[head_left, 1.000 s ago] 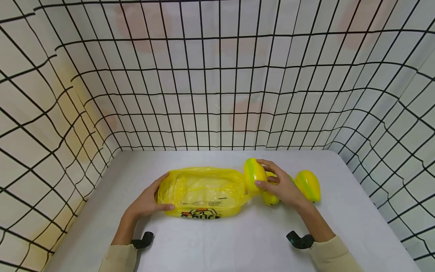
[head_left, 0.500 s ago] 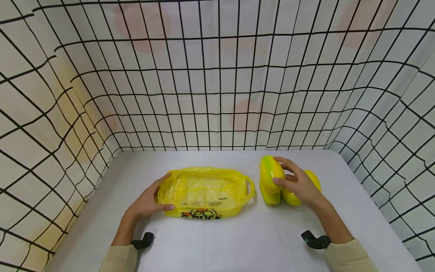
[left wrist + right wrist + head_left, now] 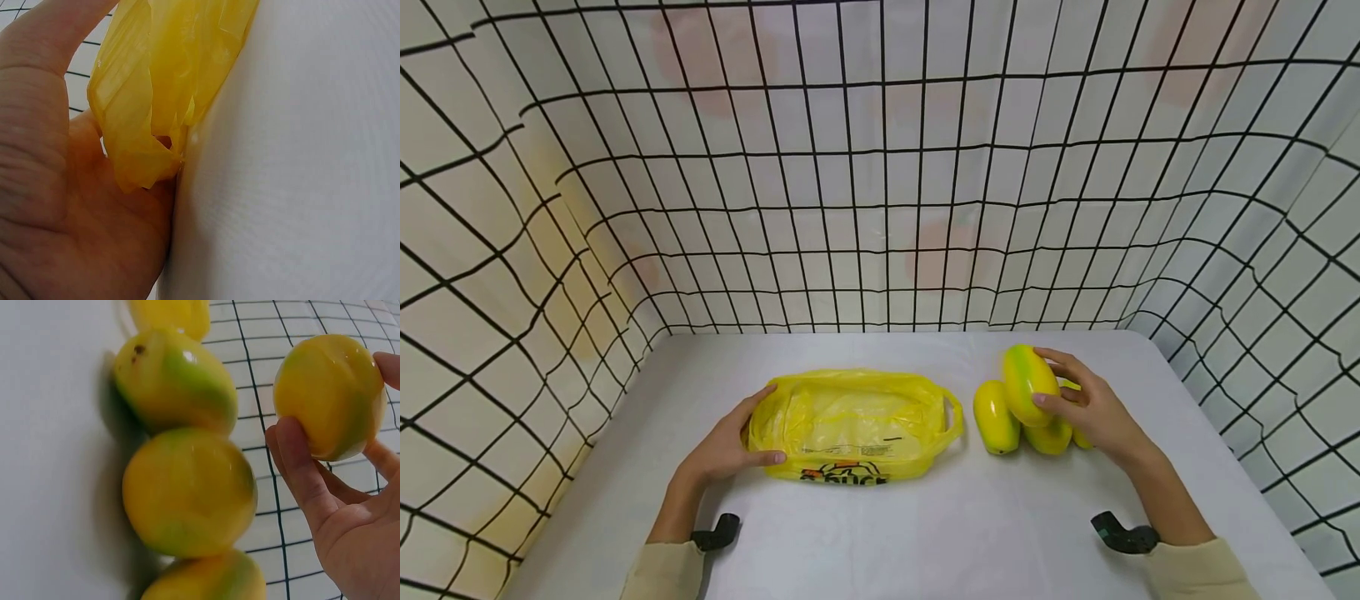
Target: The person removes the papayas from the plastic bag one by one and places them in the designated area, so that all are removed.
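A yellow plastic bag (image 3: 850, 408) with black print lies with its mouth spread wide in the head view. My left hand (image 3: 726, 442) holds its left end, thumb on the front edge and fingers round the back; the left wrist view shows the crumpled plastic bag (image 3: 162, 81) between thumb and fingers. My right hand (image 3: 1086, 408) grips a glossy yellow-green mango (image 3: 1027, 379) above other mangoes. In the right wrist view, the held mango (image 3: 330, 394) is off the table, between thumb and fingertips. Below it, three mangoes rest in a row, including a left mango (image 3: 996, 421) and a middle mango (image 3: 1048, 437).
A white-covered table (image 3: 910, 533) carries everything. Black grid netting (image 3: 887, 208) rises at the back and both sides, with pale cloth behind it. The bag's handle loop (image 3: 957, 421) sticks out toward the left mango.
My right hand has moved right with the held mango, from beside the bag's right end to over the other mangoes. The bag's right handle now stands out as a loop. My left hand stays put.
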### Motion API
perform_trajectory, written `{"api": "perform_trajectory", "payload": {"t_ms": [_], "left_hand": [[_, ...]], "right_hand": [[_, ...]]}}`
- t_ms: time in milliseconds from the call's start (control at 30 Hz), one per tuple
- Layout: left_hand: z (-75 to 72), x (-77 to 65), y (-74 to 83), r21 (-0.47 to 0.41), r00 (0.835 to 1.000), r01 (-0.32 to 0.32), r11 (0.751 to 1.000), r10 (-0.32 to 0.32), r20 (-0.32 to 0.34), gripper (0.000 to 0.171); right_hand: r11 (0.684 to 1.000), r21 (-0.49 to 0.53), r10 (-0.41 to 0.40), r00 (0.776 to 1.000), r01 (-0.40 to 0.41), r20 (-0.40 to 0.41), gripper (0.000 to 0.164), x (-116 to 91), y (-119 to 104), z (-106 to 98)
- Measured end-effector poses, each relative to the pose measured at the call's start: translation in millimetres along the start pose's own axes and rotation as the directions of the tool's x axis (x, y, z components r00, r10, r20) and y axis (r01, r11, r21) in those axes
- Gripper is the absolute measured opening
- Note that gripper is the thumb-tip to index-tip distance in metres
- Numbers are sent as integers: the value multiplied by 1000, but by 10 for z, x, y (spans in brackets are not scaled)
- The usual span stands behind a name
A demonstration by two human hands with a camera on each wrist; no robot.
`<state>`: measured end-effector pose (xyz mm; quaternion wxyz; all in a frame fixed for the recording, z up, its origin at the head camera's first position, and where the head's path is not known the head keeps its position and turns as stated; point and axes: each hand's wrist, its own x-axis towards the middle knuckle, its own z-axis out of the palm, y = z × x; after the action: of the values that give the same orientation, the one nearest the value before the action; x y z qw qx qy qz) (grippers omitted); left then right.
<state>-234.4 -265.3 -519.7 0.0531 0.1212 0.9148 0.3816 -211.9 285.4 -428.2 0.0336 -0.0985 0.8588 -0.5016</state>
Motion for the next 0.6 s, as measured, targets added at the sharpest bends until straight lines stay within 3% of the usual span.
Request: {"api": "perform_trajectory", "payload": {"t_ms": [600], "left_hand": [[-2, -8, 23, 0, 1000, 10, 1000, -10, 6, 117]], "right_hand": [[1000, -8, -23, 998, 22, -56, 61, -146, 180, -368]]}}
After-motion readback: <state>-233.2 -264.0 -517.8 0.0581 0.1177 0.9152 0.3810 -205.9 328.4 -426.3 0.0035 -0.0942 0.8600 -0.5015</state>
